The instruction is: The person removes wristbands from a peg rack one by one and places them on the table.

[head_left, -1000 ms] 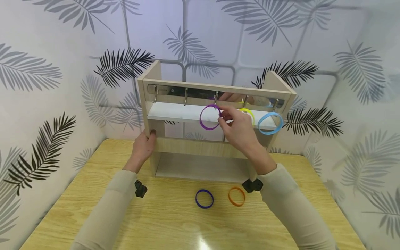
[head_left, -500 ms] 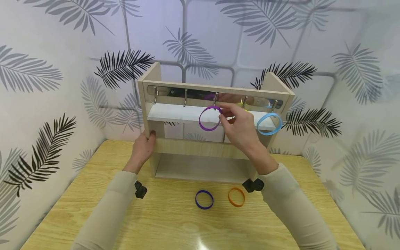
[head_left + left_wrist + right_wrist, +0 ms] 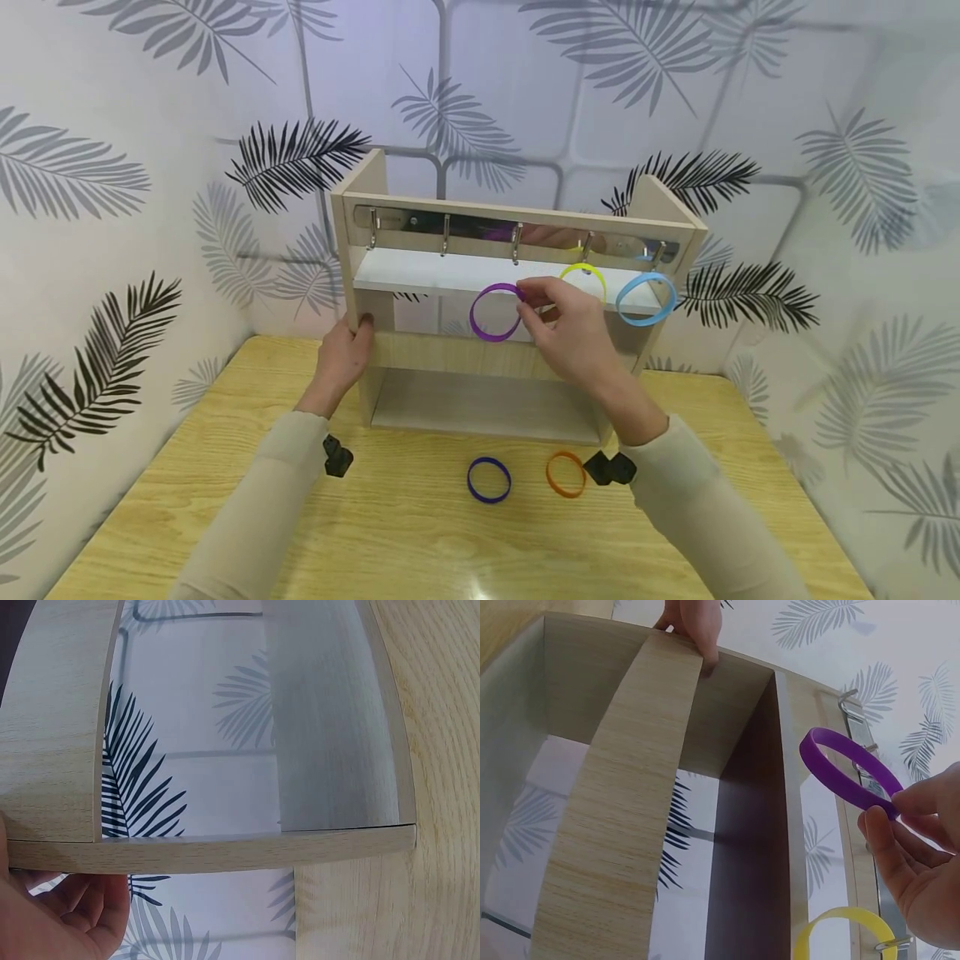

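Observation:
Between thumb and fingers, my right hand (image 3: 573,329) pinches a purple silicone wristband (image 3: 832,778) by its right edge. The band hangs in front of the wooden shelf unit (image 3: 480,352), below the middle hook (image 3: 517,243) and apart from it. A yellow wristband (image 3: 582,267) hangs on the hook to the right, partly behind my right hand. On the far-right hook is a light blue wristband (image 3: 647,321). My left hand (image 3: 345,354) grips the unit's left side panel, thumb on the inner side; in the left wrist view its fingers (image 3: 112,911) show behind the panel edge.
A dark blue wristband (image 3: 491,501) and an orange wristband (image 3: 567,496) lie on the wooden table (image 3: 390,517) before the unit. Two hooks at the left of the metal rail (image 3: 468,227) hold nothing. Patterned walls enclose the back and sides.
My right hand has moved the purple wristband down and slightly left, away from the middle hook, uncovering the yellow band again. My left hand keeps its grip on the panel.

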Motion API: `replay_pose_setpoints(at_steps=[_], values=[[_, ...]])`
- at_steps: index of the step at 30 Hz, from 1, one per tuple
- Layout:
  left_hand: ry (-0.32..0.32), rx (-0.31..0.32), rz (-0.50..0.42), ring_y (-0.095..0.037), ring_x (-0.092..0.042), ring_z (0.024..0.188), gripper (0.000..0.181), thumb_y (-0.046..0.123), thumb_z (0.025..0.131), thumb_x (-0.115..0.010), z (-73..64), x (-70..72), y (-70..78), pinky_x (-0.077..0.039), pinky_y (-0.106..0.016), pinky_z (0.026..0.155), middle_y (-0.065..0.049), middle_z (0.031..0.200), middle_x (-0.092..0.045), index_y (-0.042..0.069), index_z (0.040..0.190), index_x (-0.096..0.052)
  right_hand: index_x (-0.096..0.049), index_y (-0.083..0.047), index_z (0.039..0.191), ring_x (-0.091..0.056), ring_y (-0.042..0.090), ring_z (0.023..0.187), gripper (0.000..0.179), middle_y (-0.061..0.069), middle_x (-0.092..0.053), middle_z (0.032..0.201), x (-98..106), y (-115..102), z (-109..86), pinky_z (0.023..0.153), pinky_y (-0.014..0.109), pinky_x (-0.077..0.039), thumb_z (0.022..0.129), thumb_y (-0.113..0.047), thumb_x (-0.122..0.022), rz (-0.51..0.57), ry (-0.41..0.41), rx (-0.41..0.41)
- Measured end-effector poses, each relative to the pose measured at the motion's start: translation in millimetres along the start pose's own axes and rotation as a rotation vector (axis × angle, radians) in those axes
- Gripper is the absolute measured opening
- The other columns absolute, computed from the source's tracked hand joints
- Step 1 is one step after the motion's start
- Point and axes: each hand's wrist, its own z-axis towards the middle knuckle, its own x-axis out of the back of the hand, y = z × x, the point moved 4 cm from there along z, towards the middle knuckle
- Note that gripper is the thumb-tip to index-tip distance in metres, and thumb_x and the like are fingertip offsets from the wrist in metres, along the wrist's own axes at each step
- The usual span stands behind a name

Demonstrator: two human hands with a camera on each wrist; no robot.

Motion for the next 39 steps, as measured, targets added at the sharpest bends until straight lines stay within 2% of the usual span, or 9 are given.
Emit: replay_pose_setpoints(at_steps=[7, 16, 39], values=[[-0.008, 0.004, 0.0, -0.039, -0.056, 0.098, 0.057, 0.044, 0.099, -0.027, -0.3, 0.3, 1.2, -0.045, -0.054, 0.08, -0.028, 0.121, -0.055, 0.004, 0.134, -0.045, -0.065, 0.0, 0.105, -0.063, 0.016, 0.082, 0.022, 0.009, -0.067, 0.095, -9, 0, -8.7, 0.067, 0.027, -0.052, 0.084, 0.002, -0.068, 0.013, -0.04, 0.019], [-0.016, 0.014, 0.003, -0.04, -0.056, 0.101, 0.059, 0.045, 0.099, -0.026, -2.5, -0.9, -0.1, -0.045, -0.054, 0.081, -0.028, 0.124, -0.053, 0.004, 0.138, -0.042, -0.066, 0.0, 0.101, -0.063, 0.015, 0.081, 0.018, 0.008, -0.067, 0.093, -22, 4, -25.7, 0.067, 0.025, -0.052, 0.084, 0.003, -0.068, 0.048, -0.108, 0.006], [-0.02, 0.025, -0.013, -0.04, -0.056, 0.101, 0.059, 0.046, 0.099, -0.027, -1.7, -0.4, 1.3, -0.045, -0.055, 0.081, -0.028, 0.123, -0.054, 0.003, 0.137, -0.042, -0.067, -0.003, 0.098, -0.062, 0.011, 0.078, 0.013, 0.002, -0.067, 0.088, -46, 21, -56.1, 0.065, 0.021, -0.051, 0.085, -0.001, -0.068, 0.077, -0.2, -0.082]])
